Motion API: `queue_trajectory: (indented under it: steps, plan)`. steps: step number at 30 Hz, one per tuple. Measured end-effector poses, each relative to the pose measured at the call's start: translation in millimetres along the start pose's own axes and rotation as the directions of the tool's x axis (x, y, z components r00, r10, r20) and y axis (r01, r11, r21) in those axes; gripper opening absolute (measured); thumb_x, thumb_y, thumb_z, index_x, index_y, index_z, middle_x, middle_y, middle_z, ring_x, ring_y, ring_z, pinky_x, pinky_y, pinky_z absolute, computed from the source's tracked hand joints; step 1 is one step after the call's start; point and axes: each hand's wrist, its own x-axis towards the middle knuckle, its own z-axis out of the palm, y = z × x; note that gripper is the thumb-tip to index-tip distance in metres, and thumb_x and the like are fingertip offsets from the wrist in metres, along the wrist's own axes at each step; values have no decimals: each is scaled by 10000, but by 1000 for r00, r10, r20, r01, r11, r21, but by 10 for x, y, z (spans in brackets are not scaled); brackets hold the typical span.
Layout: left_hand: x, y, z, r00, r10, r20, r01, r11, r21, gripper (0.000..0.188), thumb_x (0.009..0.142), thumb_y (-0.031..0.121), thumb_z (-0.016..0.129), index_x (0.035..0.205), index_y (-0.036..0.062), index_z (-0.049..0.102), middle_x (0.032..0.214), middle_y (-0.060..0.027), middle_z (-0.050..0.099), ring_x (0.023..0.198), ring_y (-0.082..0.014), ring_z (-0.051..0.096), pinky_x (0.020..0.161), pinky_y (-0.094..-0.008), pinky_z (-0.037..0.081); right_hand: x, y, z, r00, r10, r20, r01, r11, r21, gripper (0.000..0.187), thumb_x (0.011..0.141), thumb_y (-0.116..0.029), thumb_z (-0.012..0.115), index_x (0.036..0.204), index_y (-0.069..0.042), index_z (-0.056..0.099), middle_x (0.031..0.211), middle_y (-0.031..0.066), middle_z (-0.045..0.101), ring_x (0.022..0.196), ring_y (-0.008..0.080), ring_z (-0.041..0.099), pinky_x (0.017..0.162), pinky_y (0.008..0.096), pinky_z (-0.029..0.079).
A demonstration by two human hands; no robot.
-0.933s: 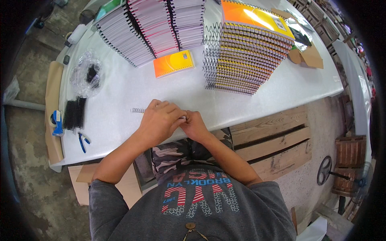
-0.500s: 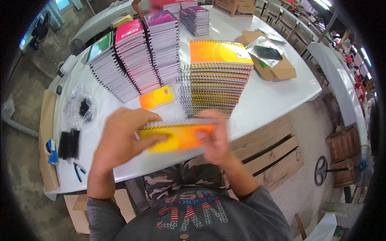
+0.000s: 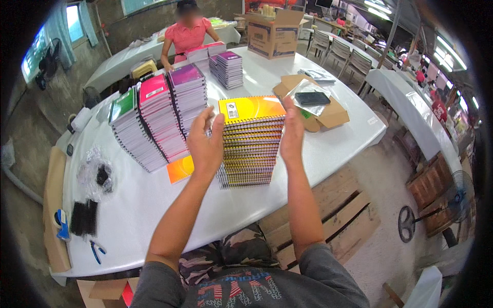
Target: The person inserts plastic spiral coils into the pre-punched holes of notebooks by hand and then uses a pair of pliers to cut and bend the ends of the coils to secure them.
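Note:
A tall stack of yellow-orange spiral notebooks point(image 3: 251, 149) rises in front of me, its wire bindings showing on the near side. A barcode label marks the left part of the top notebook point(image 3: 262, 108). My left hand point(image 3: 206, 146) rests at the stack's upper left corner, thumb raised by the binding and fingers apart. Along the right side lies my right hand point(image 3: 291, 136), flat with fingers stretched out. Both hands are open around the top of the pile. Another orange-yellow notebook point(image 3: 179, 170) lies on the table left of it, partly behind my left forearm.
Green point(image 3: 124, 110), pink point(image 3: 155, 90) and purple point(image 3: 186, 75) notebook stacks stand to the left. Behind are a small purple stack point(image 3: 228, 64), a cardboard box point(image 3: 272, 38) and a person in pink point(image 3: 190, 33). Black coils point(image 3: 83, 218) and blue-handled pliers point(image 3: 96, 251) lie at left.
The notebook that both hands held low in front of the stack is no longer between them. My hands have moved up and forward to the stack's sides. The view has tilted up.

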Motion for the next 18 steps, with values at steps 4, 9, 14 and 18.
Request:
queue_trajectory:
  steps: [4,9,14,18]
  plan:
    - [-52,-32,145,966,-83,-243,68,995,-68,307,923,274,494,850,-17,556,693,-71,562,653,-129,474,624,-283,408,-90,-183,233,991,-46,-129,18,977,-211,448,951,-297,363,1227,36,481,1176,243,542,1120,327,519,945,341,379]
    - [-79,-22,246,953,-77,-293,40,990,-132,348,957,267,413,726,11,464,626,-27,449,605,-103,388,574,-267,361,-194,-164,236,972,-76,-221,13,962,-273,373,944,-226,400,1173,41,526,1097,226,592,997,303,598,832,324,458]
    - [-87,-7,215,956,-68,-286,34,992,-124,376,973,274,372,685,33,394,620,-7,388,611,-101,343,577,-269,337,-217,-107,296,951,-106,-290,30,967,-255,316,925,-195,462,1114,38,562,1023,194,628,945,257,621,799,313,474]
    - [-78,32,148,966,-94,-239,58,986,-156,320,964,249,398,757,17,475,671,-21,444,643,-101,398,613,-246,364,-208,-71,302,928,-186,-321,100,959,-266,282,910,-178,499,1075,36,578,973,170,642,913,235,627,795,306,473]
